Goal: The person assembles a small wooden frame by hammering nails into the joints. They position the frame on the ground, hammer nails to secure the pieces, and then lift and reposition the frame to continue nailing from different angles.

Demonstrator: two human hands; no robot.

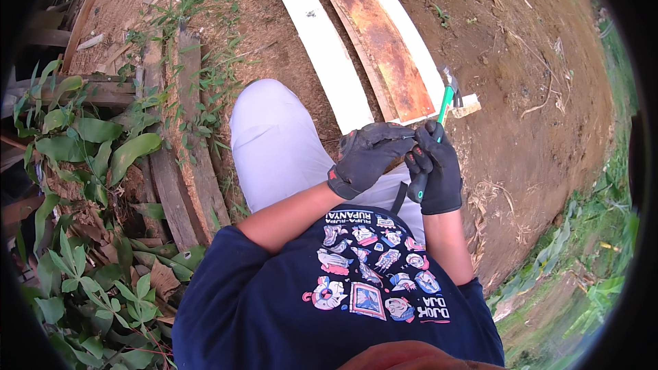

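Note:
My right hand [442,178], in a black glove, is closed round a hammer [445,105] with a green and black handle. The hammer's metal head points away from me, over the near end of the boards. My left hand [370,159], gloved in black too, has its fingers pressed together close to the right hand's fingertips. What the left fingers hold, if anything, is too small to make out. Just beyond both hands lies a brown, rust-stained board [380,34] between a white plank [319,41] on the left and another white plank [404,27] on the right.
A short block of pale wood [467,106] juts out right of the planks' near end. Weathered timbers [175,178] and leafy plants [96,137] lie to the left. Bare brown soil [541,109] spreads to the right, with grass [569,281] at its edge.

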